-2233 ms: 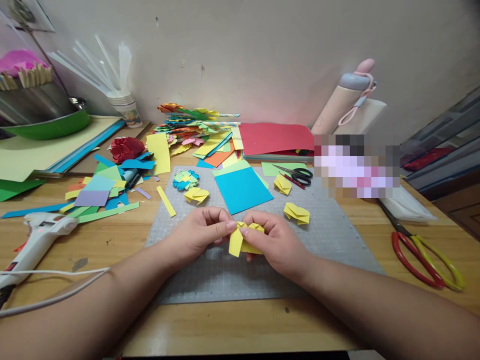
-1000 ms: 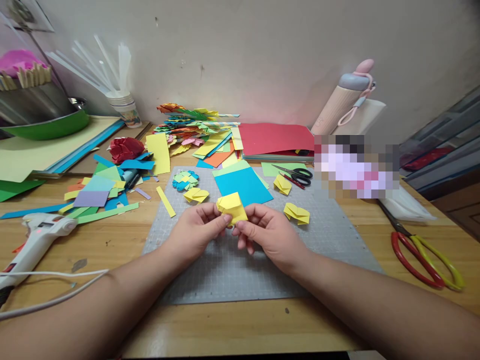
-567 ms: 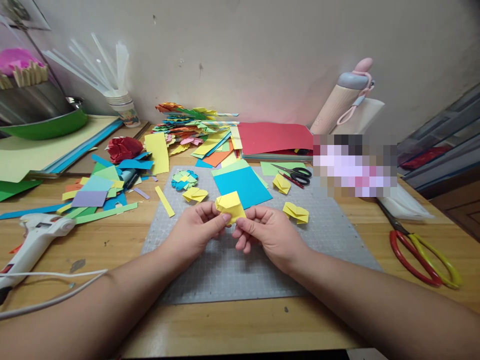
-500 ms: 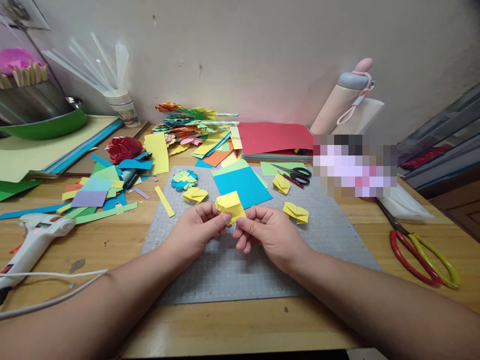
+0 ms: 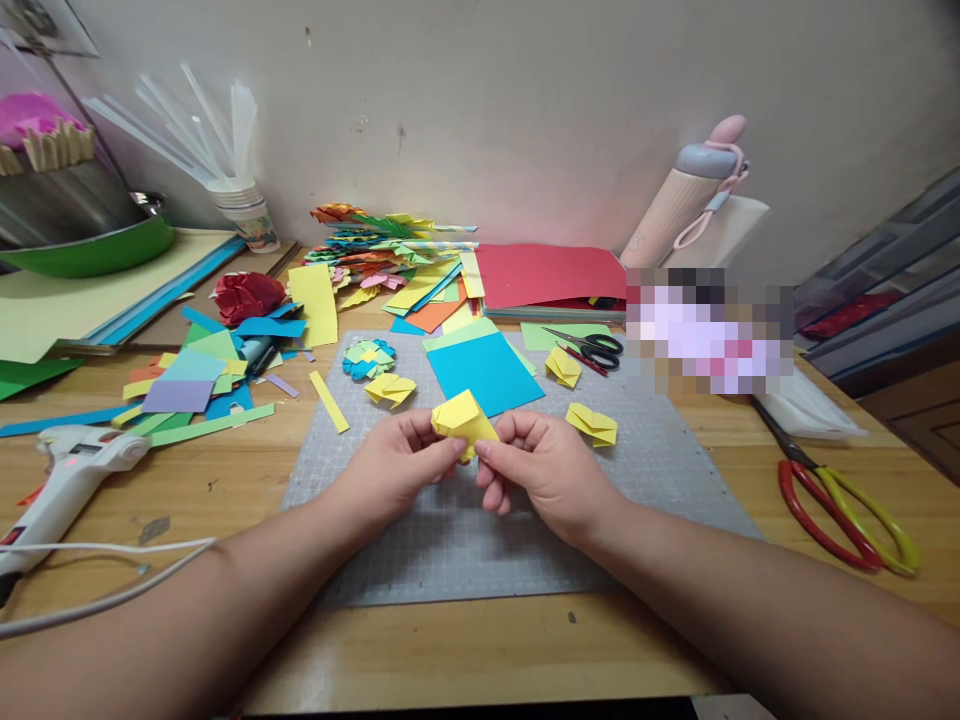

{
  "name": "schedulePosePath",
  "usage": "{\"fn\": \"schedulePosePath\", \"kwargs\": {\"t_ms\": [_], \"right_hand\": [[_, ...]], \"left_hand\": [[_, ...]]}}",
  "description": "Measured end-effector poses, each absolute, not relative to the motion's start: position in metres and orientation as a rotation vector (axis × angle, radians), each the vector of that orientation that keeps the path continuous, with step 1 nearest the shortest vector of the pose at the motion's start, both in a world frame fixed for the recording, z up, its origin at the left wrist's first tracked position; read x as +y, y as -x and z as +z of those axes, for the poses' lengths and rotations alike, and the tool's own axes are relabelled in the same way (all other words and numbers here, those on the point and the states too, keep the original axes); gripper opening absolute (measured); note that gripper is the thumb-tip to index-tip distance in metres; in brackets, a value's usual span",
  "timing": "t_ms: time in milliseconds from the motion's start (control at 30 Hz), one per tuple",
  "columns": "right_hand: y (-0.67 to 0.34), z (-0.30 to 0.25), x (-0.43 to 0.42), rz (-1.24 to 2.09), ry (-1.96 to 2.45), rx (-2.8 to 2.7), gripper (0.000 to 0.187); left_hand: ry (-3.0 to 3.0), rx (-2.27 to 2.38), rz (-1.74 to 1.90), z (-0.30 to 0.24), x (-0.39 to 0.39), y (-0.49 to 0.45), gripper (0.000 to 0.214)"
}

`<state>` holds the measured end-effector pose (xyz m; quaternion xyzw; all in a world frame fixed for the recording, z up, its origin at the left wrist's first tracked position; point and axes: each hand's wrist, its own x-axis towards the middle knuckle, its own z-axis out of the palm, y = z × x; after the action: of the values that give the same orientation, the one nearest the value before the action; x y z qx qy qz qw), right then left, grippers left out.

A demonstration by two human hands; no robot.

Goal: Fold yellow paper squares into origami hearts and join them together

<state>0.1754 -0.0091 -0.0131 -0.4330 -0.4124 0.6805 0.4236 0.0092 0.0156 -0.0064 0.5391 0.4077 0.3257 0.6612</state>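
Between my two hands is a folded piece of yellow paper (image 5: 463, 418), held above the grey cutting mat (image 5: 480, 560). My left hand (image 5: 409, 455) pinches its lower left part, thumb in front. My right hand (image 5: 536, 455) grips its right corner between thumb and curled fingers. Similar folded yellow papers lie around: one (image 5: 391, 390) to the left, one (image 5: 562, 367) behind, one (image 5: 592, 425) right of my right hand. Just beyond the held piece lies a blue paper square (image 5: 487, 370) on light green sheets. A blue and green paper flower (image 5: 369, 359) rests at the mat's back left.
A white glue gun (image 5: 75, 480) with its cord lies left, near paper scraps (image 5: 180, 395). Black-handled scissors (image 5: 592, 347) sit at the mat's back; large red and yellow scissors (image 5: 840, 510) lie right. A pink bottle (image 5: 679, 200) and red paper (image 5: 551, 275) stand by the wall.
The yellow paper has turned and tilted in my fingers, its right corner now pointing more toward my right hand. Both hands have shifted slightly down and right.
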Motion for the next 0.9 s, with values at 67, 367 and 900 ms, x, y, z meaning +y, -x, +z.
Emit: {"fn": "schedulePosePath", "kwargs": {"t_ms": [67, 367, 900], "right_hand": [[-0.1753, -0.0139, -0.0092, 1.728, 1.075, -1.035, 0.031], [-0.1747, -0.0191, -0.0093, 1.800, 1.015, -1.142, 0.025], [-0.1746, -0.0155, -0.0126, 1.756, 1.031, -1.226, 0.021]], "left_hand": [[-1.257, 0.920, 0.724, -0.0052, 0.0162, -0.0084, 0.018], [-1.205, 0.860, 0.765, -0.0129, 0.0169, -0.0057, 0.012], [-1.205, 0.762, 0.733, -0.0140, 0.0130, -0.0053, 0.010]]}}
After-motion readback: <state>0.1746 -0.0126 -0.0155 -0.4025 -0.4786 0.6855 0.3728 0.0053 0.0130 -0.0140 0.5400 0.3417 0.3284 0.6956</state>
